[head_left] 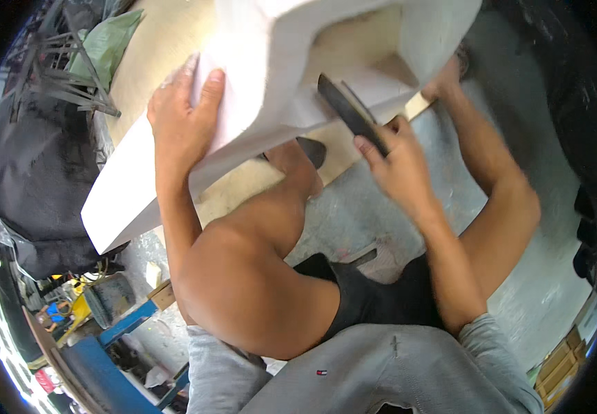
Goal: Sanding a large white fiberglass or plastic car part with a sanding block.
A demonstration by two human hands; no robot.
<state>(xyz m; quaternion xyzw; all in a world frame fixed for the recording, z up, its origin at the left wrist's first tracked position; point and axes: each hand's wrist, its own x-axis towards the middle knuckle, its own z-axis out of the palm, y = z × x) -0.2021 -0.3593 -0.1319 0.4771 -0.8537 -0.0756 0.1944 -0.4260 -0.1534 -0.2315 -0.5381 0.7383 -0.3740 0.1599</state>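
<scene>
Hands work apart from each other on a large white foam block with a cut-out hollow [271, 83], which rests on a pale plywood sheet [153, 48] lying over a grey concrete floor [519, 172]. The left hand [184, 117] is clamped on the block's near long side, thumb up on the white face and fingers wrapped around its edge, towards the plywood's left part. The right hand [398, 165] is closed around the handle of a long dark flat blade [347, 110], whose tip reaches up against the wall of the block's hollow, near the plywood's right edge. The block runs slantwise, its lower left corner overhanging the plywood's near edge and its upper end going out of the picture at the top.

A bare left knee [243, 276] is raised between the arms, the shin running up under the block, where a dark sandal [312, 150] shows at the plywood's near edge. The other bare leg [498, 200] stretches along the floor to the right, its foot just beside the plywood's right corner. Dark shorts [367, 297] and a grey shirt [395, 372] fill the lower middle.

Left of the plywood lie a green sack [105, 41], a black cloth bundle [36, 172] and dark metal bars [64, 76]. A blue metal frame [112, 345] stands at the lower left.
</scene>
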